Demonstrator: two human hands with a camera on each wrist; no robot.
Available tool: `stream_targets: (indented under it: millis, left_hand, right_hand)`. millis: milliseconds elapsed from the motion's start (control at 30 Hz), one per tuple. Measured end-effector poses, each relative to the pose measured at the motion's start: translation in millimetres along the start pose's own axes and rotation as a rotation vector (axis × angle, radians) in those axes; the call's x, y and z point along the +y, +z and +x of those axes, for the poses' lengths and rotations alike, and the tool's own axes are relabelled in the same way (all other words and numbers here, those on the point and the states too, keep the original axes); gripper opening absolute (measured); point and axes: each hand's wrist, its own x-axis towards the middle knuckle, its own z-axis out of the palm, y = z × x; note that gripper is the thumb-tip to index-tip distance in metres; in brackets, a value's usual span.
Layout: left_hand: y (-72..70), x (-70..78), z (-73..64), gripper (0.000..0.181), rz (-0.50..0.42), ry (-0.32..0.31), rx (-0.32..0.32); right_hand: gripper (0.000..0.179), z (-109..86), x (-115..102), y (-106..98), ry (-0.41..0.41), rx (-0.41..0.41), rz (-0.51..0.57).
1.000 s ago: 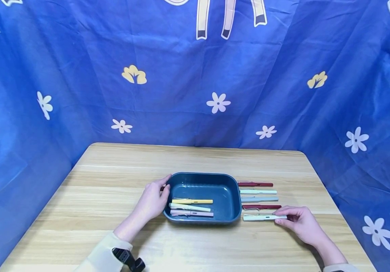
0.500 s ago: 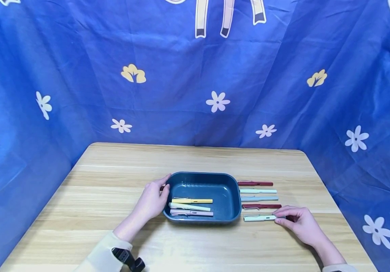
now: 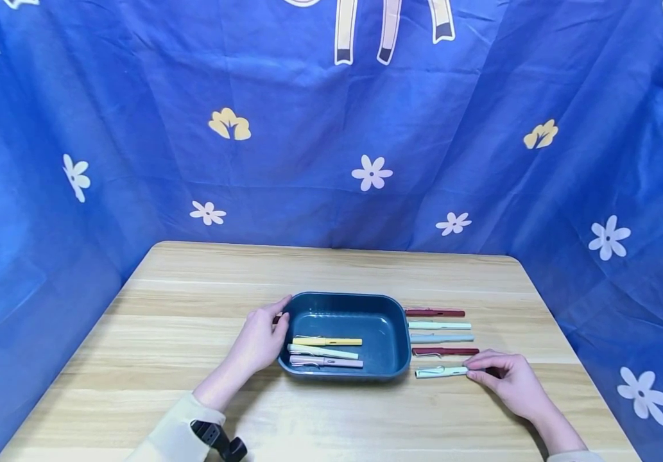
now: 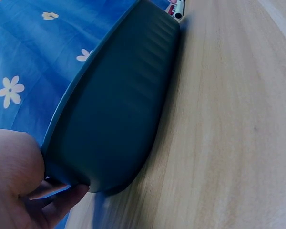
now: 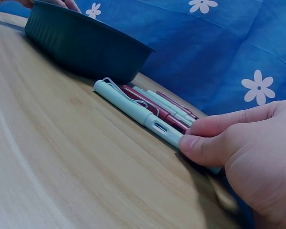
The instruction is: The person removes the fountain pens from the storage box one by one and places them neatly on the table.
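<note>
My right hand (image 3: 507, 378) pinches the end of a mint-green fountain pen (image 3: 439, 372) between thumb and fingers. That pen lies in front of a column of other pens, its clip end toward the box; the right wrist view shows its wire clip and small barrel window. My left hand (image 3: 262, 337) grips the left end of a dark teal plastic box (image 3: 389, 375), seen also in the left wrist view with fingertips (image 4: 78, 192) against its wall. In the box lie a yellow pen (image 3: 337, 342), a pale green pen (image 3: 331, 353) and a lilac pen (image 3: 337, 363).
Right of the box, side by side, lie a dark red pen (image 3: 438, 314), a pale mint pen (image 3: 441, 326), a light blue pen (image 3: 443, 337) and another dark red pen (image 3: 452, 351). A blue patterned curtain (image 3: 308, 218) surrounds the wooden table (image 3: 204, 282).
The mint-green pen has turned a little in my right fingers, so its clip faces more upward, and its left end has shifted slightly right. My left hand and the box stay put.
</note>
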Motion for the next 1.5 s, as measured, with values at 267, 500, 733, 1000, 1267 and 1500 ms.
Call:
stream_targets:
  millis: [267, 500, 733, 1000, 1267, 1500]
  left_hand:
    - [0.1, -0.1, 0.1, 0.046, 0.007, 0.0, 0.003]
    - [0.2, -0.7, 0.7, 0.046, 0.007, 0.003, 0.004]
    - [-0.1, -0.6, 0.7, 0.045, 0.014, 0.005, 0.007]
    - [-0.6, -0.8, 0.8, 0.046, 0.014, 0.007, 0.005]
    - [-0.8, -0.7, 0.9, 0.045, 0.016, 0.008, 0.004]
    - [-0.7, -0.9, 0.7, 0.045, 0.026, 0.012, 0.008]
  right_hand:
    - [0.023, 0.3, -2.1, 2.8, 0.007, 0.032, -0.028]
    - [0.023, 0.3, -3.2, 3.8, 0.007, 0.047, -0.027]
    - [0.024, -0.4, -3.0, 3.7, -0.007, 0.044, -0.025]
    - [0.028, -2.3, 2.7, 1.7, -0.026, 0.01, -0.029]
    - [0.028, -1.7, 2.0, 0.8, -0.002, 0.002, -0.048]
    - [0.028, -1.1, -0.6, 0.3, -0.011, 0.014, -0.038]
